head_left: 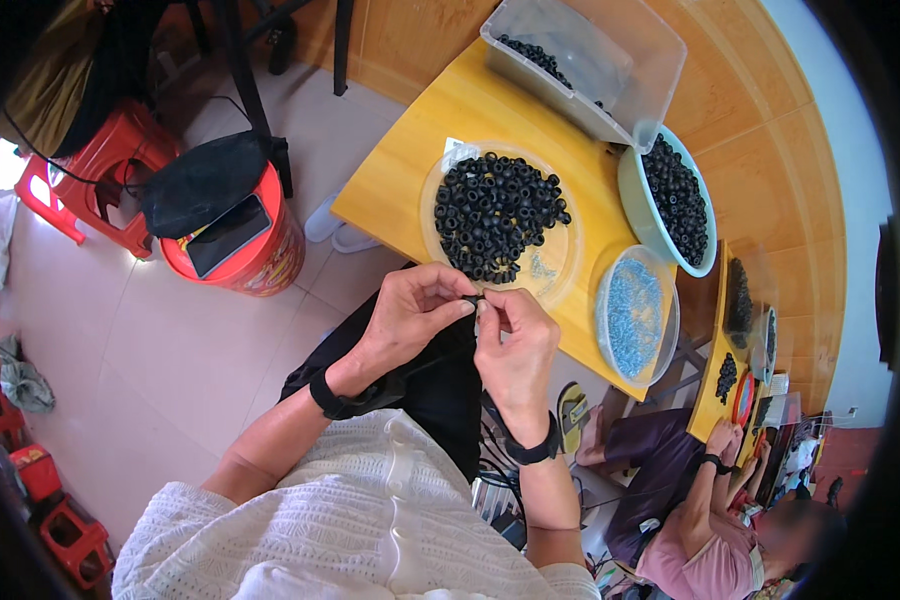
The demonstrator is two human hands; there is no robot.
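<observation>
My left hand (pixel 410 318) and my right hand (pixel 517 345) meet just off the near edge of the yellow table. Between their fingertips is a small black ring-shaped part (pixel 473 299), pinched from both sides and mostly covered by the fingers. Right beyond them a round clear tray (pixel 562 265) holds a heap of similar black ring-shaped parts (pixel 500 210). A few tiny clear-bluish pieces (pixel 542 270) lie at that tray's right side. Farther right stands a clear round tub (pixel 670 352) with many small light-blue pieces (pixel 634 315) in it.
On the yellow table (pixel 400 170) stand a clear plastic box (pixel 630 75) and a pale green basin (pixel 638 195), both with black parts. A red bucket (pixel 270 265) carrying a dark phone (pixel 228 235) stands left, near red stools (pixel 115 185). Another person (pixel 705 540) works at right.
</observation>
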